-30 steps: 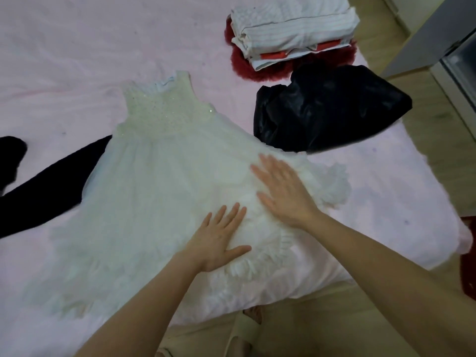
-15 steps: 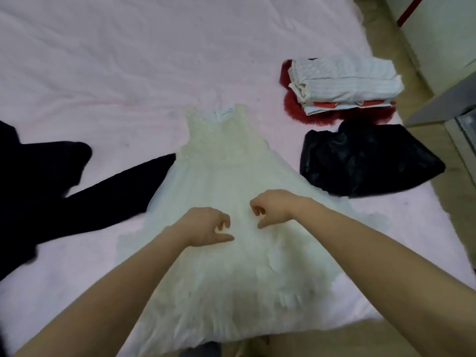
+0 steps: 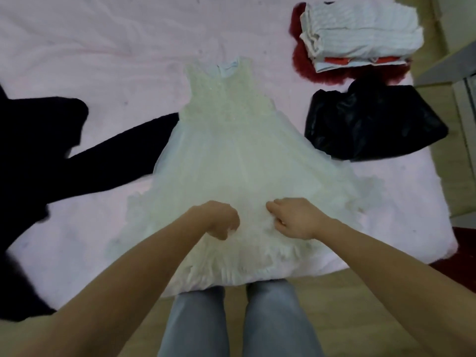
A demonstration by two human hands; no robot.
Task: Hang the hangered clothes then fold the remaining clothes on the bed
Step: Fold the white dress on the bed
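Left hand (image 3: 221, 219); right hand (image 3: 293, 217); both pinch dress (image 3: 231, 155) skirt

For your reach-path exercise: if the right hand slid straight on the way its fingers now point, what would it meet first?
The right hand points left over the white dress, so it would probably meet the left hand first; depth is unclear.

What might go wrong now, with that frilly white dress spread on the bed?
The white dress has its ruffled hem hanging over the bed edge, so it may slide toward the floor. Both hands, left hand and right hand, pinch delicate tulle, which might snag. Its skirt overlaps the black garment, which could drag along.
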